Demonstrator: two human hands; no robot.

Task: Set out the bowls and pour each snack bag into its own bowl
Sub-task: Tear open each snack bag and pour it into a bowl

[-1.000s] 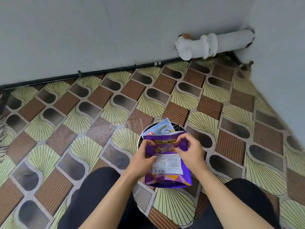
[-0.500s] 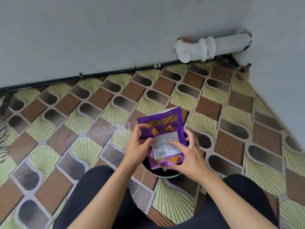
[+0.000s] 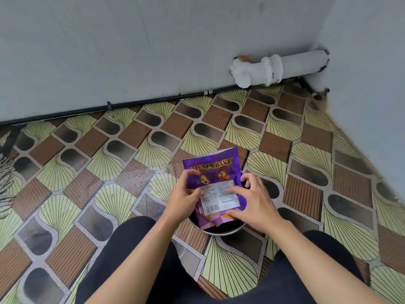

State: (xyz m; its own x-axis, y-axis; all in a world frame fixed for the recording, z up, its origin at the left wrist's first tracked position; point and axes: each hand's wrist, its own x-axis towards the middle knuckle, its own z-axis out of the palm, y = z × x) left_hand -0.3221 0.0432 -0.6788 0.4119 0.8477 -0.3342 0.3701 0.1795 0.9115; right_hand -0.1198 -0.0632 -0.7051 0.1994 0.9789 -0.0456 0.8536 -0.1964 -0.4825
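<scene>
Purple snack bag [image 3: 211, 163] is held by both hands. The left hand [image 3: 186, 194] pinches its left edge with curled fingers [image 3: 190, 173]. The right hand [image 3: 252, 200] grips its right edge, thumb on the front. Just under the fingers sits a metal bowl [image 3: 221, 231] on the patterned floor [image 3: 109, 172], and the bag's low end dips inside it. Far past the fingers, a white pipe [image 3: 274, 66] lies by the wall.

single head view, looking steeply down and forward at patterned floor [image 3: 92, 207], close above lap, facing wall corner.
</scene>
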